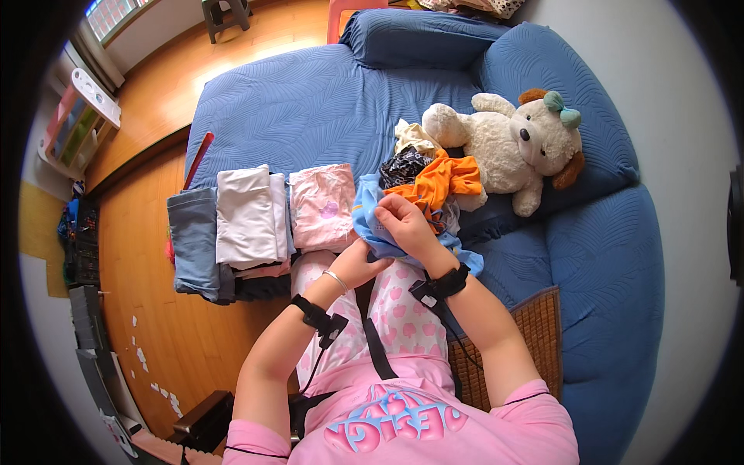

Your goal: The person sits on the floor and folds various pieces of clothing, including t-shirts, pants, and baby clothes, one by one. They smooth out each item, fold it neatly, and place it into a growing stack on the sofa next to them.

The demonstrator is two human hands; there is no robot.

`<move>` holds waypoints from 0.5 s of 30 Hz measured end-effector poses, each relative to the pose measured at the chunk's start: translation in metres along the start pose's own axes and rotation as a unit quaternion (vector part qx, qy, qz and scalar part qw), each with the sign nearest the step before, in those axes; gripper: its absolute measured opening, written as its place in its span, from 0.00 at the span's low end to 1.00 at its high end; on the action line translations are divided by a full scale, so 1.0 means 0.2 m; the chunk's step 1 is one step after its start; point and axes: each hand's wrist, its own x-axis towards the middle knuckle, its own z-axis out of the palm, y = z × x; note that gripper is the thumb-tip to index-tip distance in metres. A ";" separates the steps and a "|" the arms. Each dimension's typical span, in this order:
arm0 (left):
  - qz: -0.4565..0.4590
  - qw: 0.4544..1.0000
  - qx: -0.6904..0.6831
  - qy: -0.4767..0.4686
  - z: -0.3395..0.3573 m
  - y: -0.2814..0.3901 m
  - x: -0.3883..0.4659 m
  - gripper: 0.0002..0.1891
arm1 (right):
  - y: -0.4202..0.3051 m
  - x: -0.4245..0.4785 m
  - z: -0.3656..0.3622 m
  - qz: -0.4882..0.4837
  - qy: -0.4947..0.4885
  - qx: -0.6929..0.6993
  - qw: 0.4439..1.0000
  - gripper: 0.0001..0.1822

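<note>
A light blue garment (367, 216) lies bunched over the lap and the sofa's edge. My right hand (407, 224) pinches its cloth between thumb and fingers. My left hand (361, 264) is at the garment's lower left edge, thumb stretched out; the fingers are partly hidden under the cloth, so its hold is unclear. Just beyond lie a crumpled orange garment (442, 177), a black patterned cloth (404, 167) and a cream cloth (414, 135). To the left are a folded pink garment (322, 203), a stack topped by white cloth (244, 215) and folded blue-grey garments (193, 241).
A white plush dog (494, 145) lies on the blue-covered sofa (290, 110) behind the loose clothes. A red stick-like object (199, 160) rests near the folded stacks. At the right is a brown woven seat mat (537, 337). A stool (225, 20) stands on the wooden floor.
</note>
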 end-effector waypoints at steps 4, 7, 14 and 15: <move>-0.068 0.994 -0.073 0.037 -0.04 0.08 -0.01 0.13 | -0.22 0.07 0.02 0.012 -0.061 0.206 0.977 0.06; -0.071 0.969 -0.199 0.127 -0.12 0.12 -0.08 0.14 | -0.41 0.05 0.11 0.003 -0.135 0.228 0.964 0.09; 0.036 0.889 -0.389 0.238 -0.40 0.29 -0.31 0.11 | -0.02 -0.10 0.00 -0.029 -0.126 -0.229 0.965 0.29; 0.055 0.893 -0.362 0.263 -0.42 0.29 -0.34 0.10 | 0.08 -0.14 0.01 -0.036 -0.140 -0.272 0.951 0.26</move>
